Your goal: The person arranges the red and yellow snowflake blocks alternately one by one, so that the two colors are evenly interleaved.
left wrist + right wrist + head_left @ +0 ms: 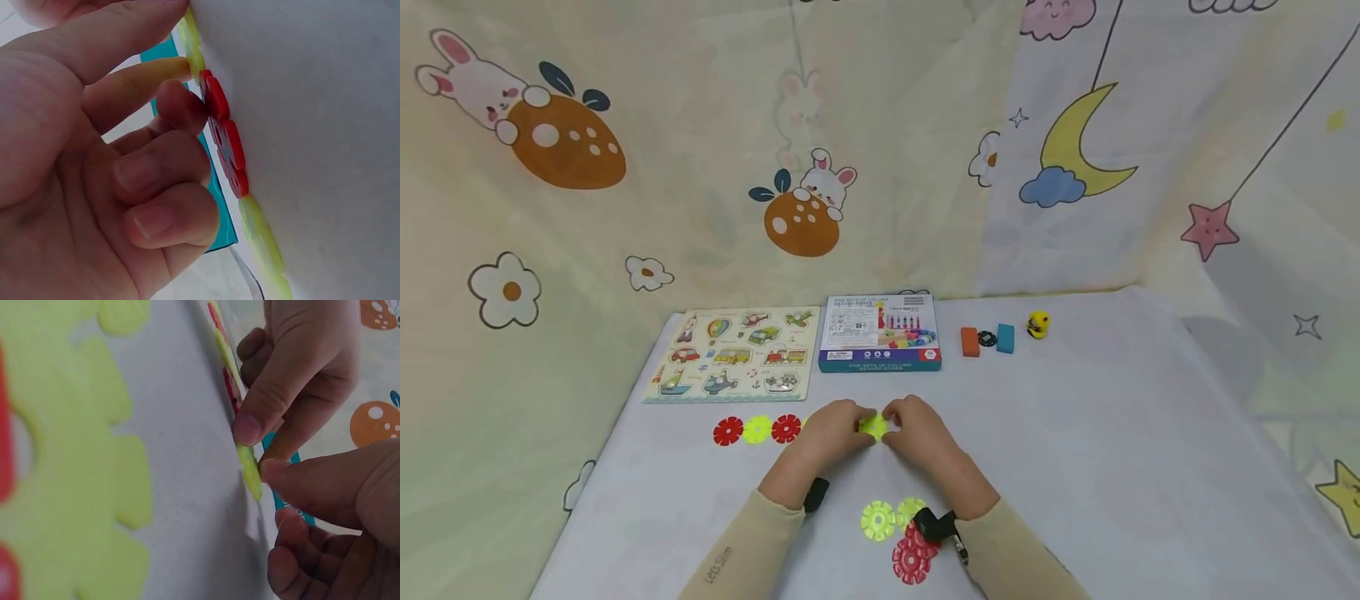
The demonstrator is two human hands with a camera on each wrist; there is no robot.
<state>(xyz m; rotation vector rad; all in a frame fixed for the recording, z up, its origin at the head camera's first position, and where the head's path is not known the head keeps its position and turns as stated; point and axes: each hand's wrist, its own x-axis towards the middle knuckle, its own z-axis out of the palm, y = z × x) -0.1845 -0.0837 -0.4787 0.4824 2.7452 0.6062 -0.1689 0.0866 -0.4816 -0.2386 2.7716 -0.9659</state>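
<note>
Over the middle of the table, my left hand (pixel 832 431) and right hand (pixel 922 429) meet at a yellow-green notched plastic disc (pixel 875 427). In the right wrist view, the left thumb and index finger pinch one end of the disc (pixel 250 472), while the right thumb and index finger hold its other edge. A row of discs runs leftward from there: a red disc (pixel 786 428), a yellow one (pixel 757 429) and another red one (pixel 727 431). The left hand hides part of this row. In the left wrist view, its other fingers curl beside a red disc (pixel 228 137).
Loose yellow discs (pixel 877 521) and red discs (pixel 912 560) lie near the right wrist, partly under its strap. Behind the hands are a picture puzzle board (pixel 730 354), a bead-toy box (pixel 880 333), an orange block (pixel 970 342), a blue block (pixel 1005 338) and a yellow duck figure (pixel 1038 324).
</note>
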